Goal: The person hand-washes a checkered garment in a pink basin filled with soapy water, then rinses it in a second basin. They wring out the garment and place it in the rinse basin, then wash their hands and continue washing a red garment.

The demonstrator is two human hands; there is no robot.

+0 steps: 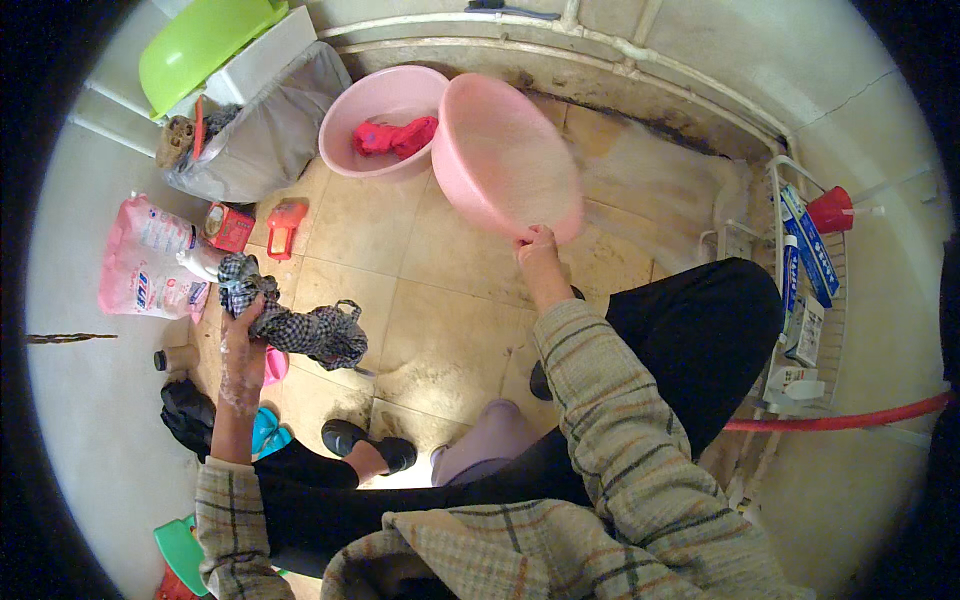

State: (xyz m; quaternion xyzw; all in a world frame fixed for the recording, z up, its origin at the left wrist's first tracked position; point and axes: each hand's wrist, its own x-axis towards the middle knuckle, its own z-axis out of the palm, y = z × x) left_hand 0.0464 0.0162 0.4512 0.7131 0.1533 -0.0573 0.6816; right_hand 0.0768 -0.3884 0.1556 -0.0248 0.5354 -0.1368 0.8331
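Bunched in my left hand (244,330) is a wet-looking black-and-white checked cloth (311,332), held off the floor at the left; white suds cling to that hand and wrist. My right hand (537,244) grips the near rim of a pink plastic basin (457,169), which is tilted up on its side. Whitish, sudsy water (652,169) spreads over the tiles to the right of this basin. Touching or close beside it on the left stands a second pink basin (337,150), with a bright red-pink cloth (395,138) inside.
Left stand a lined bin (262,150), a green basin (195,49), a pink detergent bag (146,262), a red box (229,227) and a red-orange brush (281,229). A wire rack (836,330) with toothpaste boxes is right, near a red hose (840,421). Pipes (480,19) run along the wall.
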